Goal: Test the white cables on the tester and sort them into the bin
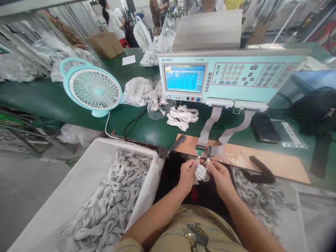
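Between my hands hangs a coiled white cable. My left hand pinches one end of it, right at the green connector board on the left ribbon cable. The other end is pinched by my right hand, close to the dark connector of the right ribbon cable. Whether the plugs are fully seated I cannot tell. Both ribbons run up to a pale green tester with a lit blue screen.
A white bin of coiled cables stands left, another bin right. The wooden board is at the table edge with black clamps. A fan, loose cables and a phone lie on the green table. Other people are behind.
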Action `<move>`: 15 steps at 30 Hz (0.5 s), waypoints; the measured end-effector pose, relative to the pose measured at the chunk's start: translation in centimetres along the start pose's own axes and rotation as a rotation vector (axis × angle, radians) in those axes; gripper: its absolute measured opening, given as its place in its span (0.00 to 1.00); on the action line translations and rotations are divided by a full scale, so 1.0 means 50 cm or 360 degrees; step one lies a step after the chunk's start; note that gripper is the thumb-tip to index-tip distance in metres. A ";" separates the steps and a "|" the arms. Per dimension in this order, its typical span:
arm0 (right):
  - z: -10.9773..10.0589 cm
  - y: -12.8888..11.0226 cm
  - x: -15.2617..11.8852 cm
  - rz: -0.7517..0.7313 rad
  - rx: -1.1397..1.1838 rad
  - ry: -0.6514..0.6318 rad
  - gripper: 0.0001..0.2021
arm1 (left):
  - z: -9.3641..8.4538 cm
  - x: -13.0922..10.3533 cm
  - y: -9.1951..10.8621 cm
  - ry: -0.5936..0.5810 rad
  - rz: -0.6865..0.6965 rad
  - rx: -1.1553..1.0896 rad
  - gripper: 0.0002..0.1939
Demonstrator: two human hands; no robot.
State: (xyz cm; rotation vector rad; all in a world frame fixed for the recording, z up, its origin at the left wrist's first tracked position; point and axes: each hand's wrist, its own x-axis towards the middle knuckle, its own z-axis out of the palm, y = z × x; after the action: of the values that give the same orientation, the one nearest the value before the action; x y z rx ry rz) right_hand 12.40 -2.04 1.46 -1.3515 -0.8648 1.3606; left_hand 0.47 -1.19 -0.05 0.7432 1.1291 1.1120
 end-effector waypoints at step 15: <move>-0.011 0.020 0.007 0.0026 0.0114 -0.0063 0.14 | -0.008 0.027 0.000 -0.0073 0.0074 0.0074 0.18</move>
State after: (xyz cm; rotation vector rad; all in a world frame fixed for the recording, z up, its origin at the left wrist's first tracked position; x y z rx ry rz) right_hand 12.80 -2.02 0.35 -1.2827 -0.8253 1.4221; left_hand 0.14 0.04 -0.61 0.8309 1.1068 1.1055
